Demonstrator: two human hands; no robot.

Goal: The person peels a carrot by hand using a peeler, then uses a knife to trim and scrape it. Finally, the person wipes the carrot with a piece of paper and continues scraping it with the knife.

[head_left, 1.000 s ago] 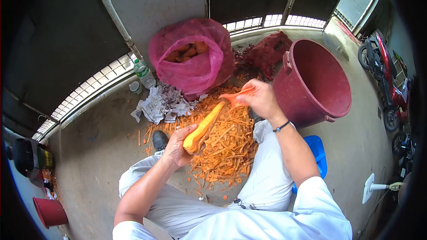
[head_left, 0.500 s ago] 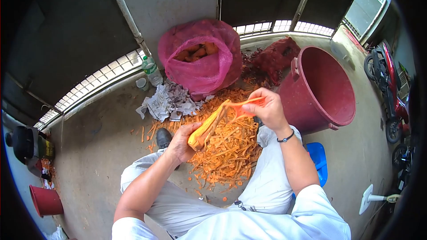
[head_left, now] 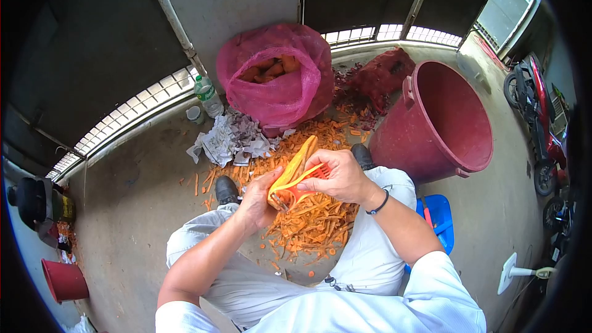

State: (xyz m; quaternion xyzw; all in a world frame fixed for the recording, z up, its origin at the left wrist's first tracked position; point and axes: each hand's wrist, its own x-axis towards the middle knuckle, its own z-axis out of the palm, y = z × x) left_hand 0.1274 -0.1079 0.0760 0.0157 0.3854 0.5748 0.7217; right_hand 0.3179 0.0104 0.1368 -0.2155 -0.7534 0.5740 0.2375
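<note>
A: What's the ground like?

B: Bare concrete floor (head_left: 135, 209), dusty. Big heap of carrot peelings (head_left: 314, 222) in the middle, btwn the person's black shoes (head_left: 226, 190).

A: And behind that?

B: Pink mesh sack (head_left: 277, 80) w/ carrots, upright by the wall. Crumpled newspaper (head_left: 231, 139) just in front of it, plastic bottle (head_left: 208, 95) + small cup (head_left: 197, 115) to its left.

A: Right side?

B: Large red tub (head_left: 441, 117), tilted, next to a dark red net bag (head_left: 385, 74). Small red bucket (head_left: 65, 280) far left, well apart.

Backyard food-prep corner: concrete floor (head_left: 135, 197), sack of carrots (head_left: 274, 80), red tub (head_left: 444, 117), parked motorbike (head_left: 533, 105)
</note>
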